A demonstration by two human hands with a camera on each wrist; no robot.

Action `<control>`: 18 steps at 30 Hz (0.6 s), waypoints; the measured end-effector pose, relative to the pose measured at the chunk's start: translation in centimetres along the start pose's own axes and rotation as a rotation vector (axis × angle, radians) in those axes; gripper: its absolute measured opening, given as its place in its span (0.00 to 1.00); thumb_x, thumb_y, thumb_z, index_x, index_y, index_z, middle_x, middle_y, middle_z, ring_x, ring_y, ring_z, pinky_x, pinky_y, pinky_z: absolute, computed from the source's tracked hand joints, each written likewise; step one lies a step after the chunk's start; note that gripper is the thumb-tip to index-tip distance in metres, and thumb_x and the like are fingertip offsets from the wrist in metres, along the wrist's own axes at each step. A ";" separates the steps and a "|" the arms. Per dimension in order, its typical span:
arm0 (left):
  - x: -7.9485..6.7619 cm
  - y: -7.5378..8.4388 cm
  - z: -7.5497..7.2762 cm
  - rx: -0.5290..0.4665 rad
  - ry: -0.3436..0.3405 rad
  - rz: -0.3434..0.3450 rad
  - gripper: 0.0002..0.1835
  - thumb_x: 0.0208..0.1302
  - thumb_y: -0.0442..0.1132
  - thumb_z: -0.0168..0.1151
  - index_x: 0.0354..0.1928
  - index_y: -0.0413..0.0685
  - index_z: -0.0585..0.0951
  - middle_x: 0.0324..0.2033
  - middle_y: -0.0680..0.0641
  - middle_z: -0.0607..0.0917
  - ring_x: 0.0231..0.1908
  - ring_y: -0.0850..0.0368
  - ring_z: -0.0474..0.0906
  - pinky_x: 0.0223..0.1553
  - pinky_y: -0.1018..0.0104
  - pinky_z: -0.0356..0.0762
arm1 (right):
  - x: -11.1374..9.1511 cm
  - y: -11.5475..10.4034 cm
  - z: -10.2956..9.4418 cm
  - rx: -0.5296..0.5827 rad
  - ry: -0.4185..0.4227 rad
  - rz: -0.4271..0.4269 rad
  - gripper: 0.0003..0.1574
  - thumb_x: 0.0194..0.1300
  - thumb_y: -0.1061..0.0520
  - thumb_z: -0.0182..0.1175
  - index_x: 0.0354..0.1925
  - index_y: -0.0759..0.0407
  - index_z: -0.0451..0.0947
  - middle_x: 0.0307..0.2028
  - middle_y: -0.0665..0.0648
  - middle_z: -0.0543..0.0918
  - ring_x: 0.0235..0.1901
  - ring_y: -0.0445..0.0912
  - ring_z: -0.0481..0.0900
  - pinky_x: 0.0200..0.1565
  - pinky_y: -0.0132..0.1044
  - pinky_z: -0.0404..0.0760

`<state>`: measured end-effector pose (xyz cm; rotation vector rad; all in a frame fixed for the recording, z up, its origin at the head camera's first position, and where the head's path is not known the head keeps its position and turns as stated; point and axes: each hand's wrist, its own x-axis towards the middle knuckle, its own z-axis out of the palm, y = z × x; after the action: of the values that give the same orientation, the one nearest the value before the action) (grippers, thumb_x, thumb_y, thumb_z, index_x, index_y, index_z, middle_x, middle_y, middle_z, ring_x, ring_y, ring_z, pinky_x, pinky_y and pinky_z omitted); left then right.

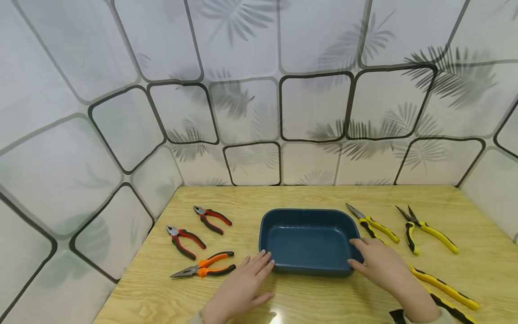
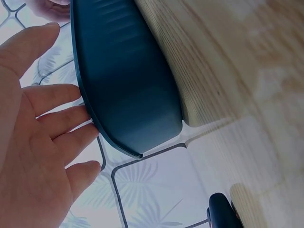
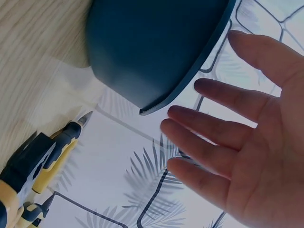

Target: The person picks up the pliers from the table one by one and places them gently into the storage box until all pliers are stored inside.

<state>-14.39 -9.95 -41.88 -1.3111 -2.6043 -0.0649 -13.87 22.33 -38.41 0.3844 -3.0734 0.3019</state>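
Observation:
A dark blue rectangular tray with rounded corners sits on the wooden table, nothing inside it. My left hand is at its front left corner; in the left wrist view the straight fingertips touch the rim. At the right end of the tray is my right hand, with thumb and fingers spread. In the right wrist view that hand's fingers are extended close to the rim, and nothing lies in the palm. Whether they touch it is hard to tell.
Left of the tray lie two red-and-black pliers and orange long-nose pliers. On the right are yellow-and-black long-nose pliers, another yellow pair and a larger one partly behind my forearm. Patterned walls border the table.

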 end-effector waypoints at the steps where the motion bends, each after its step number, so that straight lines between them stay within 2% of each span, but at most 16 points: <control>1: 0.0 0.0 0.0 -0.001 0.000 -0.001 0.33 0.56 0.56 0.56 0.58 0.41 0.69 0.59 0.40 0.66 0.61 0.49 0.57 0.52 0.51 0.65 | 0.0 0.0 0.0 0.002 0.008 -0.007 0.31 0.50 0.46 0.64 0.48 0.63 0.74 0.41 0.61 0.77 0.38 0.56 0.76 0.35 0.47 0.75; 10: 0.1 0.0 0.0 -0.011 -0.011 -0.009 0.33 0.56 0.55 0.57 0.58 0.41 0.69 0.59 0.40 0.65 0.61 0.49 0.57 0.52 0.50 0.65 | -0.1 0.5 0.2 -0.009 0.110 -0.082 0.25 0.50 0.48 0.64 0.44 0.61 0.76 0.38 0.57 0.78 0.36 0.51 0.77 0.33 0.43 0.76; 18: 0.0 0.0 -0.1 -0.022 -0.012 -0.012 0.33 0.56 0.55 0.57 0.59 0.41 0.69 0.60 0.41 0.65 0.61 0.49 0.57 0.53 0.50 0.64 | -0.4 1.3 0.9 -0.106 0.278 -0.232 0.20 0.47 0.50 0.66 0.36 0.61 0.78 0.32 0.54 0.78 0.32 0.48 0.76 0.31 0.40 0.76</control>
<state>-14.40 -9.96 -41.82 -1.3072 -2.6292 -0.0881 -13.82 23.46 -39.59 0.6286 -2.7258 0.1673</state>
